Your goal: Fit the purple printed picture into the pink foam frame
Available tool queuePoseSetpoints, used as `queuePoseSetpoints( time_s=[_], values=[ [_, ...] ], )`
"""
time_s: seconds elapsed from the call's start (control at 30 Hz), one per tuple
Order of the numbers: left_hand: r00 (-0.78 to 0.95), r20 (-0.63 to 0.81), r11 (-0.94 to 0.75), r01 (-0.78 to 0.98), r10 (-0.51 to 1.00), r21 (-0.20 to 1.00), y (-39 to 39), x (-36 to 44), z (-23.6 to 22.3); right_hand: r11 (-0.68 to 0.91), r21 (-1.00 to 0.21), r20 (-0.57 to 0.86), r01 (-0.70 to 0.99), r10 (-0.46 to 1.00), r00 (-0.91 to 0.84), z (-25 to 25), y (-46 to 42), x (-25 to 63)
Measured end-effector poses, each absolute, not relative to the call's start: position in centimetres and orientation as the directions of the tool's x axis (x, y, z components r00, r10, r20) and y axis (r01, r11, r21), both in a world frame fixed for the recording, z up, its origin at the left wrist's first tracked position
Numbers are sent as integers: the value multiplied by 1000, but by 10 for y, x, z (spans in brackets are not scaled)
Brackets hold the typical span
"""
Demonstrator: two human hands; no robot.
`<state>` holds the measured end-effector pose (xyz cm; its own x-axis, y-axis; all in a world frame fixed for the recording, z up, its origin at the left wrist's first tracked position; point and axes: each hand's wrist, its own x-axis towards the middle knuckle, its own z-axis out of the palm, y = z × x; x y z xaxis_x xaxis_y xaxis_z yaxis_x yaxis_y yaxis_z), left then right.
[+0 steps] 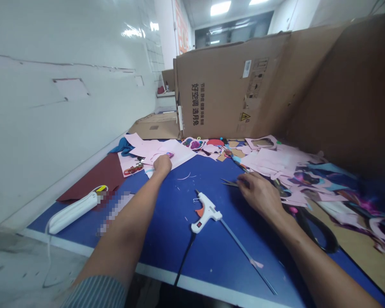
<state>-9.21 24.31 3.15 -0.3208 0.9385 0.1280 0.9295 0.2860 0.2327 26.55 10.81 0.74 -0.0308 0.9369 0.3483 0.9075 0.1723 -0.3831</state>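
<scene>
My left hand (162, 164) reaches far out over the blue table (167, 239) and is closed on a small pink paper piece with a purple spot (167, 155), lying on pink sheets (176, 154). My right hand (259, 194) rests on the table at the right with its fingers curled around a pair of scissors (230, 183), whose blades point left. A white hot glue gun (205, 211) with an orange trigger lies between my arms, a glue stick (244, 252) trailing from its back.
Large cardboard sheets (244, 85) wall off the back and right. Pink and printed paper scraps (295, 171) cover the right side. A white pouch (72, 211) and dark red sheet (99, 175) lie at left, by the white wall. Black cable (321, 231) loops at right.
</scene>
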Motion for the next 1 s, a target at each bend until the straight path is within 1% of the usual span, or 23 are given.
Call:
queuePoseSetpoints(
  time_s=[0.07,0.1,0.17,0.23,0.27,0.3,0.37,0.43,0.5,0.57,0.63,0.67,0.7,0.73,0.77,0.83,0.87,0.9,0.93,0.97,1.0],
  values=[
    [-287,175,242,941,942,238,235,-85,40,201,-469,372,860,928,-15,8,110,265],
    [-257,204,206,948,945,242,229,-78,45,215,-533,381,818,925,5,8,111,264],
    [-185,270,117,961,945,250,213,-59,53,222,-709,347,669,936,57,10,112,261],
    [-20,415,-85,969,910,234,190,-34,58,169,-899,220,404,972,84,14,113,256],
    [79,476,-199,958,876,206,178,-21,59,116,-964,136,238,988,70,16,112,253],
    [178,528,-308,936,830,169,166,-7,58,50,-996,53,73,998,39,18,112,251],
    [340,578,-470,878,742,87,143,18,55,-90,-977,-86,-193,996,-30,22,111,246],
    [445,598,-562,827,667,11,124,36,50,-194,-920,-178,-342,981,-78,24,110,244],
    [508,613,-598,798,606,-70,112,47,44,-214,-888,-202,-408,977,-72,24,110,243],
    [549,614,-608,782,567,-138,105,52,40,-163,-889,-166,-427,986,-31,22,110,244],
    [567,606,-614,773,558,-158,99,53,36,-94,-906,-115,-412,993,26,18,111,246],
    [567,603,-622,769,561,-144,97,53,35,-65,-916,-94,-395,994,54,16,111,247],
    [557,607,-634,765,567,-109,96,53,35,-35,-929,-73,-369,993,88,14,112,248],
    [533,616,-649,759,580,-46,95,53,34,-7,-941,-52,-338,991,125,12,113,249],
    [484,632,-659,750,605,57,95,53,34,21,-953,-28,-304,987,157,10,113,249],
    [323,648,-648,674,690,354,98,53,34,70,-968,21,-240,980,198,9,113,250],
    [223,627,-614,594,747,520,100,54,33,88,-973,43,-212,977,209,9,112,249],
    [130,577,-559,486,807,672,104,54,32,101,-977,60,-186,975,214,10,111,248],
    [58,501,-486,359,864,797,107,54,31,109,-980,73,-165,974,213,12,110,247],
    [11,411,-403,224,911,887,110,54,29,111,-983,79,-148,975,207,14,108,245],
    [-4,319,-318,97,948,943,113,53,27,108,-985,79,-137,976,201,16,106,243]
  ],
)
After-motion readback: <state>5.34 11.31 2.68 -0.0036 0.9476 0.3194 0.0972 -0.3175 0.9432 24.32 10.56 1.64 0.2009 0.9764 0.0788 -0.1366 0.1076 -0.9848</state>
